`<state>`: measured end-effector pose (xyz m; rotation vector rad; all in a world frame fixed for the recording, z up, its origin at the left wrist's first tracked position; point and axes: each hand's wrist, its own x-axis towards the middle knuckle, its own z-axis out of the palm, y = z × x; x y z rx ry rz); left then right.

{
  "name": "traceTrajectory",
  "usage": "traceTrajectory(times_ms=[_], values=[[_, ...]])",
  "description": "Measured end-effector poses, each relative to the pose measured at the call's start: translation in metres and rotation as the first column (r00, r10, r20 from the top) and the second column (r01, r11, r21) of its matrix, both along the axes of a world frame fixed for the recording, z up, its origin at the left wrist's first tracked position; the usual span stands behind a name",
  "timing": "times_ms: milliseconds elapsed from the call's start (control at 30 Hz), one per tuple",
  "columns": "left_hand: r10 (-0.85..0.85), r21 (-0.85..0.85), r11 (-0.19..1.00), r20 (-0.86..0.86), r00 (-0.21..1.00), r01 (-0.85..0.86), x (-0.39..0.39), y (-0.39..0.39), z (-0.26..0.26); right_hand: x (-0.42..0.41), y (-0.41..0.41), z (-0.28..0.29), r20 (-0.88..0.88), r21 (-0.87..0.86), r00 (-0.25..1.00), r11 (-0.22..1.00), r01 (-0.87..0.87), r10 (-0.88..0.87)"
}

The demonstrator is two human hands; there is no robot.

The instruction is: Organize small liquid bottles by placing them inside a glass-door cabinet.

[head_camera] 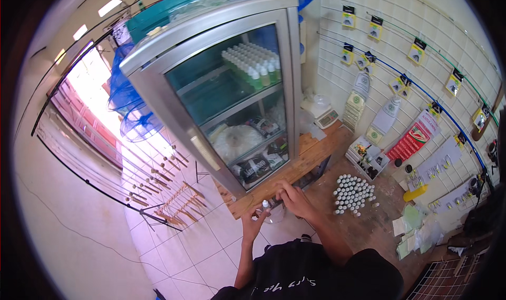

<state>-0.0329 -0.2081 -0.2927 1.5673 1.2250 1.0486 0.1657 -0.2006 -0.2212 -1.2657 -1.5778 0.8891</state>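
My left hand [254,223] grips a small dropper bottle [265,205] with a white cap, held upright between thumb and fingers. To its right, my right hand [291,197] is raised with bent fingers beside the front edge of a wooden table [304,162]. Whether those fingers pinch something small cannot be made out. Below both hands a clear plastic container [275,217] shows in part. In front of me on the table stands a metal-framed glass display cabinet [233,114]. Green-filled bottles [253,66] with white caps fill part of its upper shelf.
Many white-capped bottles [354,194] stand grouped on the brown surface [328,229] to my right. Behind them sits a partitioned white box [367,157]. A digital scale [322,114] is beside the cabinet. Fishing rods [158,175] line a rack at left; packaged goods hang on a wall grid [395,70].
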Motion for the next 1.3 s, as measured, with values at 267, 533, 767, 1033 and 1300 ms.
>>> traceTrajectory(times_ms=[267, 533, 767, 1033, 1300], values=[[0.161, -0.069, 0.986, 0.158, 0.974, -0.151, -0.057, -0.012, 0.002, -0.095, 0.050, 0.088, -0.058, 0.375, 0.988, 0.921, -0.110, 0.142], [0.188, -0.086, 0.981, 0.183, 0.965, -0.175, -0.093, -0.031, -0.004, -0.140, 0.082, 0.088, -0.193, 0.372, 0.981, 0.925, 0.075, -0.002], [0.144, -0.120, 0.985, 0.162, 0.976, -0.125, -0.103, -0.024, -0.006, -0.139, 0.073, 0.081, -0.124, 0.417, 0.986, 0.896, 0.154, -0.112], [0.057, -0.044, 0.998, 0.231, 0.971, -0.048, -0.099, 0.000, 0.010, -0.078, -0.008, 0.073, -0.329, 0.274, 0.942, 0.961, 0.039, 0.056], [-0.114, 0.087, 0.991, 0.105, 0.988, 0.105, -0.071, 0.041, 0.084, 0.005, -0.077, 0.076, -0.371, 0.238, 0.899, 0.912, 0.335, -0.234]])
